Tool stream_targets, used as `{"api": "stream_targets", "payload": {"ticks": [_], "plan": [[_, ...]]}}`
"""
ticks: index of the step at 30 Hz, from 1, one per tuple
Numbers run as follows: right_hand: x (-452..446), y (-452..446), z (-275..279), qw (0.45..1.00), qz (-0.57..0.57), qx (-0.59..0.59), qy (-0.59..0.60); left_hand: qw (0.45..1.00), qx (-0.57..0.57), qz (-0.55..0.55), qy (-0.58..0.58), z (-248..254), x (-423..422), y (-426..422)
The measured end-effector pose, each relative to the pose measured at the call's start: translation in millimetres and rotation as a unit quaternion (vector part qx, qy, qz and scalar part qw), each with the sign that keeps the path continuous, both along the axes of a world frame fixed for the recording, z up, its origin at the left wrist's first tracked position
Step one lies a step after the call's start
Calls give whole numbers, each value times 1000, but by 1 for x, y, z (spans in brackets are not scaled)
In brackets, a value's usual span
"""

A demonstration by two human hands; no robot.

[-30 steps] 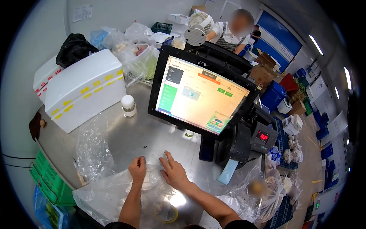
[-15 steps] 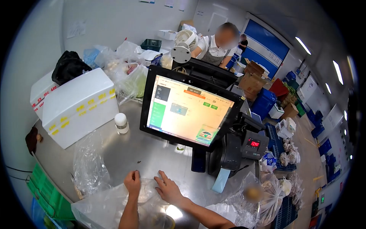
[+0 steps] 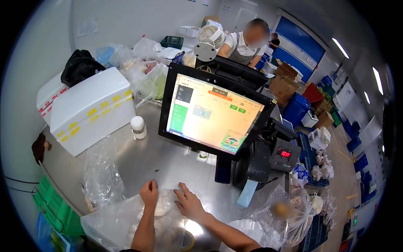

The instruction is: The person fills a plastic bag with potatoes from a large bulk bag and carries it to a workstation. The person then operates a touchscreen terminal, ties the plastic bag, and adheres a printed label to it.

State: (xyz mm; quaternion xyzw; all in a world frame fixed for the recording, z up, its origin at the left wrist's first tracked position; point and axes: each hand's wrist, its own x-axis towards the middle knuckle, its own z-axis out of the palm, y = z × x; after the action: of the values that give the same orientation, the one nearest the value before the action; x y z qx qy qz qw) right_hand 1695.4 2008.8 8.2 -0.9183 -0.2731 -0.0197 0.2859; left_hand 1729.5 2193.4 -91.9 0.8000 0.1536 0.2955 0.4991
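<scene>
A large clear plastic bag [image 3: 121,218] lies spread over the near part of the steel table, beneath my forearms. My left hand [image 3: 149,193] is closed in a pinch at the bag's far edge. To its right, my right hand [image 3: 189,204] lies low over the bag's right edge, fingers apart and nothing visible in them. Through the film shows a pale yellow ring [image 3: 191,242], partly cut off by my right arm. A second crumpled clear bag [image 3: 103,180] rests to the left.
A touchscreen monitor [image 3: 214,112] stands ahead, with a printer feeding blue paper [image 3: 247,194] and a red-digit display [image 3: 284,153] to its right. A white-capped bottle [image 3: 138,127] and white foam box [image 3: 92,111] sit left. Another person [image 3: 243,46] stands behind the monitor.
The camera view has shifted slightly, so the surroundings sit a little further right. Both hands stay almost in place on the bag; the left keeps its pinch and the right its spread fingers.
</scene>
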Motion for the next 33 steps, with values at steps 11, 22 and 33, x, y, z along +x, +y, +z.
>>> {"api": "stream_targets", "payload": {"ticks": [11, 22, 33], "plan": [[-10, -7, 9, 1000, 0, 11, 11, 1000, 21, 3, 1, 13, -1, -3], [-26, -15, 10, 999, 14, 28, 9, 1000, 22, -1, 9, 11, -1, -3], [-51, -29, 18, 995, 26, 67, -64, 999, 42, 0, 0, 4, -1, 0]]}}
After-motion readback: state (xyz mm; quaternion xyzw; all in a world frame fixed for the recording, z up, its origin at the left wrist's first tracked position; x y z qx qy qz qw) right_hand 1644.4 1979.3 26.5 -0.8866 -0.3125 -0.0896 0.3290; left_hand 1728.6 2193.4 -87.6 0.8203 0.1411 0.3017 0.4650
